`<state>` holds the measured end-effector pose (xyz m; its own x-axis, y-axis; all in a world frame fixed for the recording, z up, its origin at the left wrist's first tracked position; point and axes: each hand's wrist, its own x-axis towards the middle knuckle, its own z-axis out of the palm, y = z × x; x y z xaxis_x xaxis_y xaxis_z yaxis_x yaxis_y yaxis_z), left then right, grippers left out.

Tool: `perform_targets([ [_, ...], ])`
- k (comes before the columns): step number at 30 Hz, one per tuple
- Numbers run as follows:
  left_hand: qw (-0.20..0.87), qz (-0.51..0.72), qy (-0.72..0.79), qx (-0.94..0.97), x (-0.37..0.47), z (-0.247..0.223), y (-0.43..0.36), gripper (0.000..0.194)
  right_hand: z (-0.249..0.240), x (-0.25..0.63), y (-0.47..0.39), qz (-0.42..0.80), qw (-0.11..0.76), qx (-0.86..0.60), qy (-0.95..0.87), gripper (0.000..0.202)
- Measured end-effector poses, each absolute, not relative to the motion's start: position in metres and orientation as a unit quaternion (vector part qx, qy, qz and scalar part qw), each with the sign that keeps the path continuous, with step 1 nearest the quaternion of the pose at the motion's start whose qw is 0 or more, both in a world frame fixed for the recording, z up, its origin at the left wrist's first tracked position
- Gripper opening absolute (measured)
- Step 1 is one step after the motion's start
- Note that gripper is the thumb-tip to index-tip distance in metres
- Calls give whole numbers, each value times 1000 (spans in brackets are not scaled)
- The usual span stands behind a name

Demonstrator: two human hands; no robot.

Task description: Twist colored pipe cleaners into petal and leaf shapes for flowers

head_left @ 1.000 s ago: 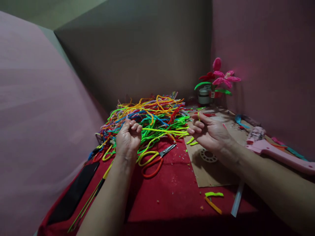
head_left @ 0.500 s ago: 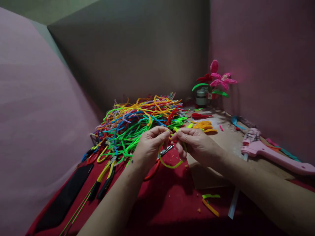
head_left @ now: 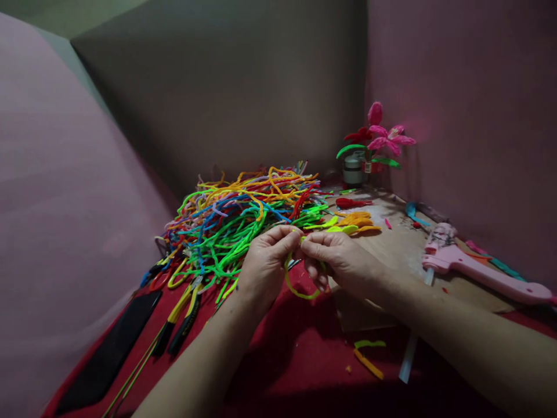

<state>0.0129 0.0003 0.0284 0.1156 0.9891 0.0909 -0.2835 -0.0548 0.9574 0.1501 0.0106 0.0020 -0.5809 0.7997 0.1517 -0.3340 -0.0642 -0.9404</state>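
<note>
A thin yellow-green fuzzy stem (head_left: 301, 295) hangs in a loop below my fingertips. My left hand (head_left: 272, 258) pinches one part of it between thumb and index finger. Close against it, my right hand (head_left: 333, 255) grips the stem too, with its lower fingers curled. The fingertips hide the point where the stem's ends meet. Just behind my hands lies a large pile of coloured fuzzy stems (head_left: 230, 226). Yellow-green petal shapes (head_left: 343, 229) and orange ones (head_left: 357, 218) rest beyond my right hand.
Pliers (head_left: 185, 316) and a black flat object (head_left: 111, 351) lie on the red cloth (head_left: 278, 371) at left. A pink glue gun (head_left: 483, 273) rests on the board (head_left: 404, 249) at right. Fuzzy flowers (head_left: 391, 138) stand at the back. Orange and green scraps (head_left: 369, 364) lie in front.
My hands have come closer together at the fingertips, and the loop looks narrower. Scissors under my hands are now mostly covered. The whole view has shifted slightly.
</note>
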Motion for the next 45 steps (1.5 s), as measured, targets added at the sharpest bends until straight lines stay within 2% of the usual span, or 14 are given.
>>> perform_targets([
  [5,555,636,348,407,3,36,6,12,5,149,11,626,431,-276,-588,8],
  [11,566,673,308,363,-8,43,9,9,1,146,11,551,384,-373,-640,14],
  [14,563,676,307,362,-13,45,11,7,3,146,8,538,377,-362,-662,22],
  [18,555,684,311,356,-18,46,15,12,5,146,3,578,358,-344,-648,29],
  [23,545,697,292,364,-18,47,16,16,2,147,4,632,271,-336,-643,31],
  [29,523,704,309,368,-20,48,17,13,8,148,2,710,254,-308,-580,28],
  [32,509,709,316,372,-21,50,17,13,11,147,0,710,263,-323,-568,27],
  [37,501,721,298,375,-28,57,17,18,5,148,0,717,272,-315,-559,15],
  [41,501,727,290,369,-35,52,25,14,-1,151,6,737,290,-298,-532,15],
  [43,519,716,324,338,-35,45,28,15,1,153,9,759,310,-294,-492,16],
  [45,568,654,378,326,-31,38,29,15,3,154,11,778,328,-278,-458,17],
])
